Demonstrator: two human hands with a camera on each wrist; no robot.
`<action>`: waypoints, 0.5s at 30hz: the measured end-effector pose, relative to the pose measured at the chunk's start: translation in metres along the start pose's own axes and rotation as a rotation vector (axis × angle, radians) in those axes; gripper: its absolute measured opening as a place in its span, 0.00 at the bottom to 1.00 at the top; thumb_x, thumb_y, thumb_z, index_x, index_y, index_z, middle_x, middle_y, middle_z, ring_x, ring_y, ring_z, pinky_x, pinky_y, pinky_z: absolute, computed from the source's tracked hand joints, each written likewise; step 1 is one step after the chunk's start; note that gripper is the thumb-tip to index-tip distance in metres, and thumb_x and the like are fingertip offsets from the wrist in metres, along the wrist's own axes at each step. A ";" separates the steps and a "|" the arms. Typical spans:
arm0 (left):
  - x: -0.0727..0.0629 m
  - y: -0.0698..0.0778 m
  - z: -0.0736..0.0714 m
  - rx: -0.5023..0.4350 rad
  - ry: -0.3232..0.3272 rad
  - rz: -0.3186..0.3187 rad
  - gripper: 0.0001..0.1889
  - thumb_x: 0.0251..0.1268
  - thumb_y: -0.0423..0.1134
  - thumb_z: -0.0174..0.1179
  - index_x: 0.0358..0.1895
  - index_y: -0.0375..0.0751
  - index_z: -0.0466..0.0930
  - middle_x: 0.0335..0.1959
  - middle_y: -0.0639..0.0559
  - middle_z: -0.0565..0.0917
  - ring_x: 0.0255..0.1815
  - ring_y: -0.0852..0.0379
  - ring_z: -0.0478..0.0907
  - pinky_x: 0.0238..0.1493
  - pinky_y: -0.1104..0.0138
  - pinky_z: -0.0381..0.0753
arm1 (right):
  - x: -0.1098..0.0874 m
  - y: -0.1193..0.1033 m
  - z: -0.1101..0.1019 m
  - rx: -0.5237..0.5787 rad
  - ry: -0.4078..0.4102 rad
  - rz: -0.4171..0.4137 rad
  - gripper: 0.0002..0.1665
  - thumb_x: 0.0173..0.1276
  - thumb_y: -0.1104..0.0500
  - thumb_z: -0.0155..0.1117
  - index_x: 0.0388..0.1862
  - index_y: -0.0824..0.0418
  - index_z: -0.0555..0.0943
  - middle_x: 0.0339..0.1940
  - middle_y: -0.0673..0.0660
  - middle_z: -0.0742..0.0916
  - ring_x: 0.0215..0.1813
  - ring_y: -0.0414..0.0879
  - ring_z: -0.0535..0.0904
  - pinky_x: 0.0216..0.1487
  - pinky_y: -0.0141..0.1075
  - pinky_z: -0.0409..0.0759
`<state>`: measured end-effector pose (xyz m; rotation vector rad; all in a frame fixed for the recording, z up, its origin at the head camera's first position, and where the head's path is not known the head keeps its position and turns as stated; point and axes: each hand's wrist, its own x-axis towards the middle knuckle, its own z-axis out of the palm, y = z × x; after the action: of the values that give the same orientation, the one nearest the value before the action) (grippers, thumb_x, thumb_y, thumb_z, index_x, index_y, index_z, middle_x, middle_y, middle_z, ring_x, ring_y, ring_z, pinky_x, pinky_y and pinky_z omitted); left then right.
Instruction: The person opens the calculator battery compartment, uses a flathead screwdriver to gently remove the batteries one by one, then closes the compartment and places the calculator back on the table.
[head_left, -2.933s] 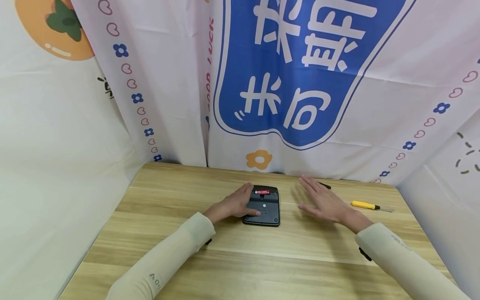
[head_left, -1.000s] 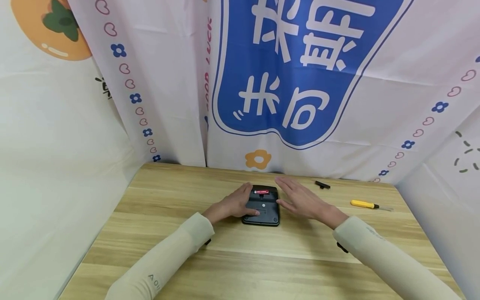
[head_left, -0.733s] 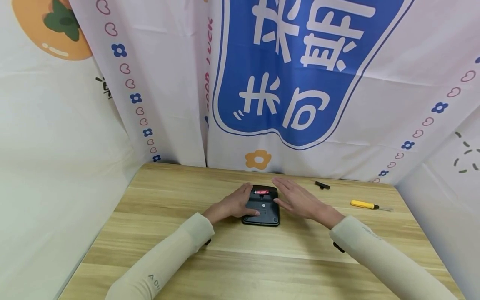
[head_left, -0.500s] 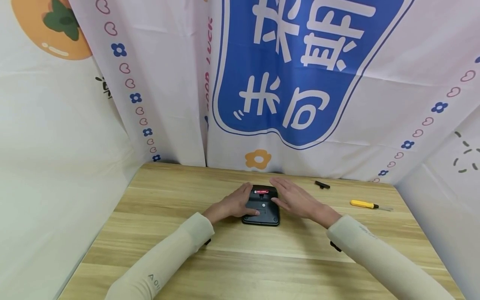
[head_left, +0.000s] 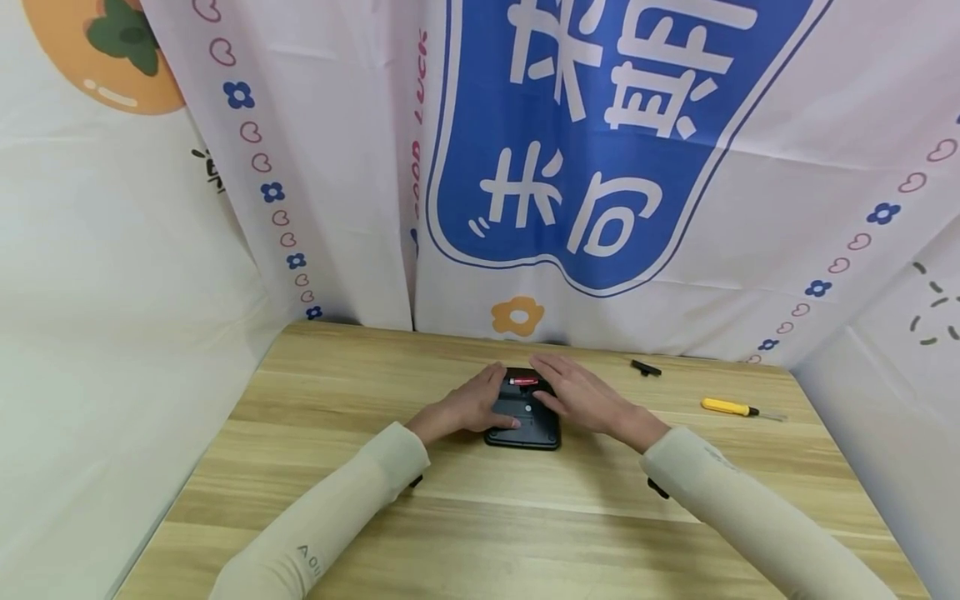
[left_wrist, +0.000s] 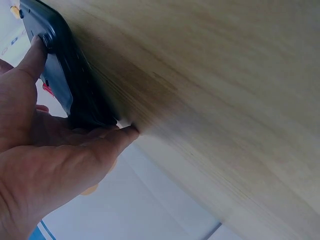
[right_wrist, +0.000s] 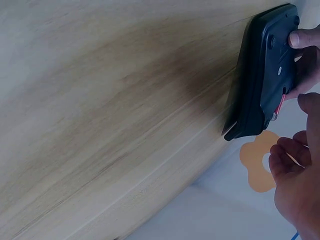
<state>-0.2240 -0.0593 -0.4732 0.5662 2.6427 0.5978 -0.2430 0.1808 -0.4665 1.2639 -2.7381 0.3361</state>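
Observation:
A black calculator (head_left: 534,429) lies back side up on the wooden table, its battery compartment uncovered. In that compartment sits a red battery (head_left: 523,382). My left hand (head_left: 472,406) holds the calculator's left side, thumb on its back and fingers along the far edge; the left wrist view shows the thumb (left_wrist: 35,57) pressing near a round foot. My right hand (head_left: 581,396) hovers over the right side by the battery, fingers loosely bent. In the right wrist view those fingers (right_wrist: 287,155) appear apart from the calculator and hold nothing.
A small black cover piece (head_left: 646,367) lies on the table to the right, near the back edge. Farther right is a screwdriver (head_left: 727,407) with a yellow handle. A printed white curtain (head_left: 360,208) hangs behind the table (head_left: 487,533).
My right hand has moved left, from near the black cover piece to over the calculator's right side. The left hand and the calculator have stayed in place.

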 end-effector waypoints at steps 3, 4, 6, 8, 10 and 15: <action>0.000 0.000 -0.001 -0.006 -0.004 -0.001 0.54 0.73 0.60 0.66 0.86 0.33 0.44 0.88 0.38 0.46 0.88 0.43 0.48 0.82 0.48 0.60 | 0.002 -0.001 0.000 0.006 -0.003 0.003 0.34 0.81 0.53 0.65 0.77 0.71 0.72 0.75 0.67 0.78 0.75 0.61 0.74 0.74 0.55 0.74; -0.001 0.000 -0.001 -0.006 -0.006 -0.001 0.54 0.73 0.60 0.66 0.86 0.33 0.44 0.88 0.38 0.46 0.88 0.43 0.47 0.82 0.48 0.59 | 0.003 -0.001 0.001 0.007 -0.006 0.006 0.34 0.81 0.53 0.65 0.77 0.71 0.72 0.75 0.67 0.78 0.75 0.61 0.74 0.74 0.55 0.74; -0.001 0.000 -0.001 -0.008 -0.008 0.001 0.54 0.73 0.59 0.66 0.86 0.32 0.44 0.88 0.38 0.46 0.88 0.43 0.47 0.83 0.48 0.59 | 0.004 -0.002 0.001 0.013 -0.013 0.016 0.34 0.81 0.53 0.65 0.77 0.71 0.72 0.75 0.67 0.78 0.76 0.61 0.74 0.75 0.55 0.74; -0.001 0.000 -0.001 -0.004 -0.011 0.003 0.55 0.74 0.59 0.66 0.86 0.32 0.43 0.88 0.37 0.46 0.88 0.43 0.46 0.83 0.48 0.58 | 0.005 -0.002 0.002 0.021 -0.016 0.023 0.34 0.81 0.53 0.65 0.77 0.71 0.72 0.75 0.67 0.78 0.76 0.61 0.74 0.74 0.54 0.74; -0.001 -0.001 -0.001 0.001 -0.010 0.003 0.55 0.74 0.60 0.66 0.86 0.32 0.43 0.88 0.37 0.46 0.88 0.42 0.46 0.83 0.48 0.58 | 0.006 -0.002 0.002 0.029 -0.014 0.026 0.33 0.82 0.53 0.64 0.76 0.71 0.73 0.74 0.67 0.79 0.75 0.61 0.75 0.73 0.54 0.75; -0.001 -0.001 -0.001 0.003 -0.006 0.009 0.54 0.74 0.60 0.65 0.86 0.32 0.43 0.88 0.37 0.46 0.88 0.42 0.47 0.83 0.48 0.58 | 0.009 -0.002 0.005 0.038 -0.008 0.025 0.30 0.82 0.55 0.64 0.74 0.70 0.75 0.71 0.67 0.81 0.73 0.61 0.78 0.72 0.54 0.77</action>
<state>-0.2236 -0.0608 -0.4725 0.5796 2.6374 0.5941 -0.2470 0.1718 -0.4692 1.2432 -2.7699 0.3885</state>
